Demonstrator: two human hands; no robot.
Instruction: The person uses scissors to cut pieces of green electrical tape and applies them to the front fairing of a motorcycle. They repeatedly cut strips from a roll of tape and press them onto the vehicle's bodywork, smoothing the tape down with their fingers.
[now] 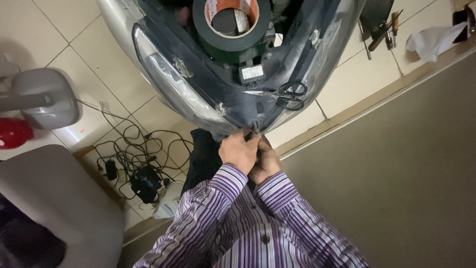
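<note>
Both hands meet at the near tip of a headlight housing (233,106), a big dark shell with a clear lens (168,82) along its left side. The left hand (239,151) lies on top with its fingers curled in, pinching a small dark part (249,134) right at the housing's lowest point; the right hand (267,161) is tucked just beneath and against it, fingers folded, and whether it grips anything itself cannot be told because the left hand covers it. Both wrists come out of the cuffs of a purple striped shirt (248,223). Inside the housing sits a thick roll of dark green tape (232,30), and near the housing's right edge lies a pair of black-handled scissors (290,94). On the tiled floor (74,30) to the left, a tangle of black cables (134,159) runs to a small black charger block. A grey rounded object (44,97) stands further left, with something red (14,133) beside it. At the upper right, a few hand tools (382,30) lie on the floor near a crumpled white cloth or paper (434,39).
</note>
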